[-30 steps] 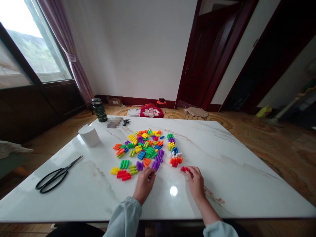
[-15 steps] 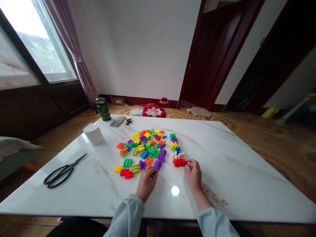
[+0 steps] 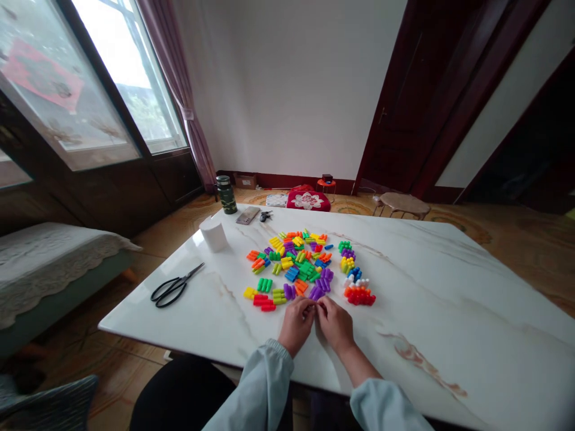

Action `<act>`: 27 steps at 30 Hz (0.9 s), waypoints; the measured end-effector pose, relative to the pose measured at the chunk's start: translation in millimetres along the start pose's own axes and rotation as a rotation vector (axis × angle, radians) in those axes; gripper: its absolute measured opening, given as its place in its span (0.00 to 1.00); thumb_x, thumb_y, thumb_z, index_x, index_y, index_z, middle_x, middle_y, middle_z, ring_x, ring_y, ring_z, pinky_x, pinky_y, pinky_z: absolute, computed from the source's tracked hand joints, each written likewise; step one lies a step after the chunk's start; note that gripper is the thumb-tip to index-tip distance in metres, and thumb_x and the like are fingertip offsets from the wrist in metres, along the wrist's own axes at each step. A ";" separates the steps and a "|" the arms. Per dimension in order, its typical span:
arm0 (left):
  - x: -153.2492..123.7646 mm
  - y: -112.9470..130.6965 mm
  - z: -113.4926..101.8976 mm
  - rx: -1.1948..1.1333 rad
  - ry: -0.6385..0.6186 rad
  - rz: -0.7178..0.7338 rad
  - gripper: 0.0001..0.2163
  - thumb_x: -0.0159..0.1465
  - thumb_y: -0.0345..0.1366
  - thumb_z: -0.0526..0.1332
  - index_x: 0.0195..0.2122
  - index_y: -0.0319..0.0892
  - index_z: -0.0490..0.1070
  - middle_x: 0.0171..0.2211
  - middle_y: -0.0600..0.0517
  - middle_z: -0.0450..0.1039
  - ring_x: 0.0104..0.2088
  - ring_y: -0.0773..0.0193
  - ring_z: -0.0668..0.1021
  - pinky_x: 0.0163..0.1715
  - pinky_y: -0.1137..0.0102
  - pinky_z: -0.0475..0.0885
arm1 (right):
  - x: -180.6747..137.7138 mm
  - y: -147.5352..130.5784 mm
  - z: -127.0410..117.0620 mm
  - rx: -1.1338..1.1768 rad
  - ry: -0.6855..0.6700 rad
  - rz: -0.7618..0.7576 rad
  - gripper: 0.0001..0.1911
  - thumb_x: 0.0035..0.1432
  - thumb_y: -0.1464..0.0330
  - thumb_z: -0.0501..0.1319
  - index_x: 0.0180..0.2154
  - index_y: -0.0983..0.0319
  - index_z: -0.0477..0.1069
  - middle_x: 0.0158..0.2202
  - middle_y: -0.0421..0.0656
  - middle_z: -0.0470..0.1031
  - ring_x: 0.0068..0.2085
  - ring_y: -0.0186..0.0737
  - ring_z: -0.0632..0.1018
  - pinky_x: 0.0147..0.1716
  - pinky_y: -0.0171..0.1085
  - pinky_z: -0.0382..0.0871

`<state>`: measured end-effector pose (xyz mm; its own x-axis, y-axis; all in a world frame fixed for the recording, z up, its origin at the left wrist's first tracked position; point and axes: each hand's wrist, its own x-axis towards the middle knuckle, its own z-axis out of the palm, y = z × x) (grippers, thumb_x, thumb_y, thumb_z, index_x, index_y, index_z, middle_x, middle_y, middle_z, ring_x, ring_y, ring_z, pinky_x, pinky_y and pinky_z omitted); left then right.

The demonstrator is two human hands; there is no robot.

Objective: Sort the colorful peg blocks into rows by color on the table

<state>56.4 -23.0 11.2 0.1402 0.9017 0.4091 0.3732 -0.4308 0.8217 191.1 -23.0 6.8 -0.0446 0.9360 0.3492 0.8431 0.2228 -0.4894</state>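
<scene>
A heap of small colourful plastic blocks (image 3: 296,263) lies on the white marble table (image 3: 449,299). To its right runs a line of sorted blocks (image 3: 353,272), green at the far end and a red cluster (image 3: 359,296) at the near end. My left hand (image 3: 296,323) and my right hand (image 3: 335,323) meet just below the purple blocks (image 3: 317,292) at the heap's near edge. Both have their fingers curled, fingertips touching each other. What they pinch is hidden.
Black scissors (image 3: 173,287) lie at the table's left, with a white roll (image 3: 213,233), a green bottle (image 3: 226,194), a phone (image 3: 248,215) and keys (image 3: 265,215) at the far left corner. A bed (image 3: 54,257) stands left of the table, a stool (image 3: 402,203) behind.
My right hand brought a red block to the red cluster, left it there and moved left to meet my left hand. The view has swung left.
</scene>
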 end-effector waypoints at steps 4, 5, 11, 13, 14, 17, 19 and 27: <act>-5.6 2.2 -24.4 0.148 0.101 0.065 0.11 0.62 0.25 0.56 0.38 0.44 0.76 0.38 0.49 0.77 0.40 0.62 0.78 0.43 0.65 0.74 | -3.1 4.4 1.2 -0.010 -0.005 -0.025 0.11 0.65 0.67 0.52 0.33 0.58 0.71 0.33 0.40 0.79 0.33 0.37 0.78 0.29 0.33 0.57; -7.6 0.5 -34.9 0.240 0.153 0.071 0.11 0.63 0.26 0.56 0.39 0.45 0.76 0.40 0.49 0.77 0.44 0.59 0.77 0.47 0.61 0.73 | -3.5 3.9 1.1 -0.018 -0.006 -0.028 0.11 0.65 0.67 0.52 0.33 0.58 0.71 0.33 0.40 0.78 0.33 0.37 0.77 0.29 0.33 0.56; -27.5 -32.7 -96.1 0.628 0.138 0.027 0.16 0.60 0.31 0.62 0.50 0.47 0.73 0.54 0.45 0.69 0.56 0.47 0.70 0.55 0.49 0.69 | -2.7 -1.5 0.6 -0.057 -0.020 -0.016 0.11 0.64 0.68 0.52 0.32 0.59 0.71 0.33 0.39 0.78 0.30 0.34 0.76 0.27 0.33 0.54; -38.5 -39.4 -103.6 0.620 0.057 0.076 0.14 0.64 0.30 0.58 0.51 0.46 0.72 0.54 0.45 0.70 0.55 0.50 0.70 0.55 0.52 0.70 | -2.8 -2.8 0.1 -0.060 -0.023 -0.004 0.10 0.63 0.69 0.53 0.32 0.59 0.71 0.33 0.38 0.78 0.30 0.34 0.76 0.27 0.33 0.54; -44.5 -39.2 -104.0 0.612 0.036 0.091 0.14 0.65 0.30 0.57 0.50 0.46 0.72 0.53 0.46 0.70 0.54 0.52 0.71 0.54 0.53 0.71 | -3.0 -3.5 -0.2 -0.060 -0.026 0.002 0.10 0.63 0.69 0.53 0.32 0.59 0.71 0.33 0.38 0.78 0.30 0.33 0.76 0.27 0.33 0.54; -59.5 -24.7 -93.1 0.583 -0.002 0.097 0.12 0.66 0.30 0.56 0.49 0.46 0.73 0.50 0.46 0.71 0.51 0.53 0.72 0.51 0.55 0.73 | -3.7 -4.7 -0.9 -0.051 -0.037 0.012 0.09 0.63 0.68 0.54 0.32 0.59 0.72 0.34 0.38 0.78 0.31 0.33 0.76 0.28 0.33 0.54; -61.0 -9.9 -77.9 0.534 -0.065 0.096 0.12 0.66 0.30 0.58 0.49 0.47 0.73 0.49 0.46 0.71 0.48 0.54 0.72 0.50 0.56 0.73 | -4.0 -4.4 -1.0 -0.044 -0.045 0.010 0.10 0.64 0.68 0.53 0.33 0.59 0.72 0.34 0.39 0.77 0.31 0.34 0.76 0.28 0.33 0.55; 6.0 -9.7 -36.6 0.194 -0.130 0.131 0.10 0.58 0.28 0.65 0.41 0.44 0.75 0.44 0.46 0.73 0.47 0.56 0.73 0.50 0.58 0.71 | -1.9 1.1 2.1 -0.018 0.041 0.021 0.13 0.62 0.68 0.56 0.48 0.60 0.70 0.44 0.45 0.76 0.41 0.39 0.78 0.35 0.33 0.66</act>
<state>20.0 -14.8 20.2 0.3109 0.8413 0.4421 0.5113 -0.5402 0.6684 191.0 -24.0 4.0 -0.0048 0.9284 0.3715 0.8530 0.1977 -0.4830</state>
